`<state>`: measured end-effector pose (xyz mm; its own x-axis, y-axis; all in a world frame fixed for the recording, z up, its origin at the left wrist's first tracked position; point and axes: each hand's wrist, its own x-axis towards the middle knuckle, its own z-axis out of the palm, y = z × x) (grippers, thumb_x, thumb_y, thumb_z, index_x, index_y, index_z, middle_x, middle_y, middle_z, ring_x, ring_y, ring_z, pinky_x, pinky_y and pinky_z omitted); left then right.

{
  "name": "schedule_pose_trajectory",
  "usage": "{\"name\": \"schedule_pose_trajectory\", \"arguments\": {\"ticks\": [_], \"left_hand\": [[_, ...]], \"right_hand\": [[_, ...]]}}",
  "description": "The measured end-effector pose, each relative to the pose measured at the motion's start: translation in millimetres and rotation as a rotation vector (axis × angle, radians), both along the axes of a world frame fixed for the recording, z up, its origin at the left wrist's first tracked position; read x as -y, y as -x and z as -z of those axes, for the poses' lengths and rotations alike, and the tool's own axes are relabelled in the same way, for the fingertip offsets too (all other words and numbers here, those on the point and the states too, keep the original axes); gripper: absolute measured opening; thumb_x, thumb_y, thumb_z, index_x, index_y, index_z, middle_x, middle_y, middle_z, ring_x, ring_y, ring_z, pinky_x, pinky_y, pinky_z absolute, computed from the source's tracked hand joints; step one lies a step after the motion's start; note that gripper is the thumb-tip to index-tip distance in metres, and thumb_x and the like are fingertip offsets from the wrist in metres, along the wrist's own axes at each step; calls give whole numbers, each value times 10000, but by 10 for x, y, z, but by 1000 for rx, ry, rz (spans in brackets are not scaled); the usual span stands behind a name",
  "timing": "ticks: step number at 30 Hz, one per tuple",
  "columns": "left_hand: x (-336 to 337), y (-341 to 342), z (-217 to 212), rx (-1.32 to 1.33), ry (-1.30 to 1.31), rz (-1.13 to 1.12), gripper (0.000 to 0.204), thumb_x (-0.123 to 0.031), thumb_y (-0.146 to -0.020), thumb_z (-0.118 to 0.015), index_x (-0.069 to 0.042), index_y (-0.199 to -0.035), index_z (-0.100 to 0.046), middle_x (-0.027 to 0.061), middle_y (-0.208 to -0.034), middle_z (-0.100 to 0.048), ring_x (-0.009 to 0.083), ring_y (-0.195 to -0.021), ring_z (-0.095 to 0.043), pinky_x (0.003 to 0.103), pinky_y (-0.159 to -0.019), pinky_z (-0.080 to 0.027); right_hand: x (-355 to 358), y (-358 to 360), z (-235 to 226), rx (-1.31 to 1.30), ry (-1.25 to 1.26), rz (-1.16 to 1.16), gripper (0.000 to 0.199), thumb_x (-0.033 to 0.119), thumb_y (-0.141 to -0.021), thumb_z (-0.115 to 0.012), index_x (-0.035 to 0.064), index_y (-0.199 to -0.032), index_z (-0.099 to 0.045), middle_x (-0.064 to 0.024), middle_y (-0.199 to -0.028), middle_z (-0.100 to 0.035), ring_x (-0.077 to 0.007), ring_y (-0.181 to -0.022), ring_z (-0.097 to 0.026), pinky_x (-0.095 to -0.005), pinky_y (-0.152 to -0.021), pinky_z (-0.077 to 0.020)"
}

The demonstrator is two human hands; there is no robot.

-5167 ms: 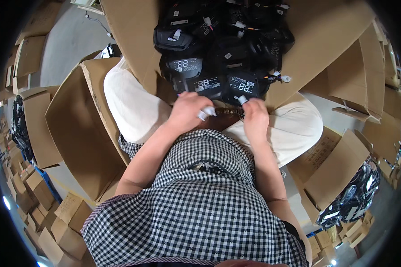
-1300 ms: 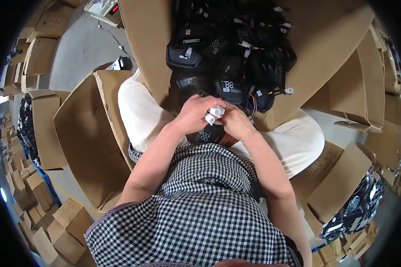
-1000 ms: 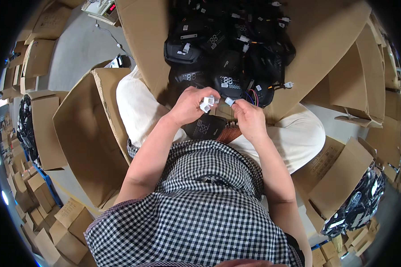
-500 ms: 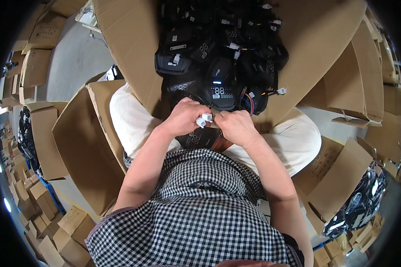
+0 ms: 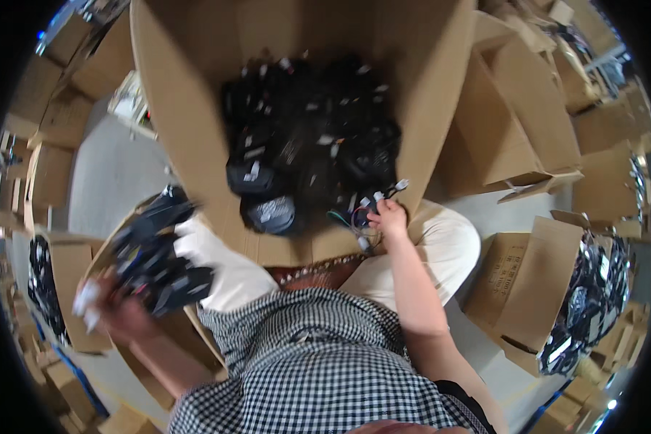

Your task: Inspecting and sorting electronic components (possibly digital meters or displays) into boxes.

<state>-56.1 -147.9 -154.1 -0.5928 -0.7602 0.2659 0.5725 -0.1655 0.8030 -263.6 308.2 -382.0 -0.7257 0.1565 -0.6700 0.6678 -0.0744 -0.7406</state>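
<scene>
My left hand (image 5: pixel 123 315), smeared by motion, is out at the left over an open carton (image 5: pixel 184 347). It is closed on a bunch of black instrument displays (image 5: pixel 184 289); white connectors (image 5: pixel 87 305) stick out beside the fingers. My right hand (image 5: pixel 390 219) is at the near right corner of the large cardboard box (image 5: pixel 307 249) in front of me. Its fingers are closed around wires with white connectors (image 5: pixel 379 197), next to a black display. More black displays (image 5: pixel 311 159) are heaped in that box, one with a pale film-like face (image 5: pixel 273 215).
Empty-looking cartons (image 5: pixel 499 123) stand at the right. A carton of black parts in clear plastic (image 5: pixel 586 304) is at the lower right, another such carton (image 5: pixel 47 289) at the far left. Grey floor (image 5: pixel 119 170) shows at the left.
My left hand has swung from the middle to the left, carrying the bunch of displays. My right hand has parted from it and reached into the box's near right corner. The head view has shifted.
</scene>
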Motion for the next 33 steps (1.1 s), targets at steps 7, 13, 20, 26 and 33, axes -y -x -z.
{"name": "schedule_pose_trajectory", "arguments": {"ticks": [7, 13, 20, 26, 33], "left_hand": [[1345, -1150, 426, 300, 975, -993, 264, -198, -938, -542, 22, -1060, -622, 75, -906, -599, 187, -858, -565, 321, -780, -463], [1754, -1039, 1198, 428, 856, -867, 323, -248, -912, -579, -16, -1137, -592, 94, -1023, -583, 207, -955, -556, 375, -841, -450], [1829, -544, 1939, 669, 779, -707, 428, -305, -881, -621, -61, -1227, -557, 116, -1159, -565, 229, -1067, -546, 439, -912, -434], [2102, -521, 2117, 943, 803, -652, 533, -354, -855, -657, -99, -1304, -527, 135, -1276, -549, 249, -1163, -537, 493, -973, -421], [296, 652, 1522, 579, 921, -267, 306, -136, -878, -577, -14, -1159, -583, 97, -1002, -590, 206, -927, -561, 354, -825, -453]], "right_hand": [[145, 279, 671, -348, -449, -46, 204, 223, -917, -596, 25, -903, -641, -101, -738, -627, -210, -673, -567, -369, -655, -458], [137, 45, 299, -654, -730, 14, 196, 227, -890, -558, 51, -877, -644, -231, -902, -594, -425, -885, -587, -489, -758, -470], [415, -691, -338, -942, -732, -300, 100, 137, -852, -576, 47, -827, -610, -198, -908, -524, -367, -837, -585, -442, -727, -491], [474, -1102, -250, -976, -560, -356, 125, 141, -861, -574, 23, -868, -615, -228, -1132, -534, -386, -921, -598, -428, -783, -506], [576, -1285, -172, -841, -660, -867, 147, 116, -817, -581, 12, -894, -649, -213, -1106, -545, -360, -927, -608, -415, -807, -517]]}}
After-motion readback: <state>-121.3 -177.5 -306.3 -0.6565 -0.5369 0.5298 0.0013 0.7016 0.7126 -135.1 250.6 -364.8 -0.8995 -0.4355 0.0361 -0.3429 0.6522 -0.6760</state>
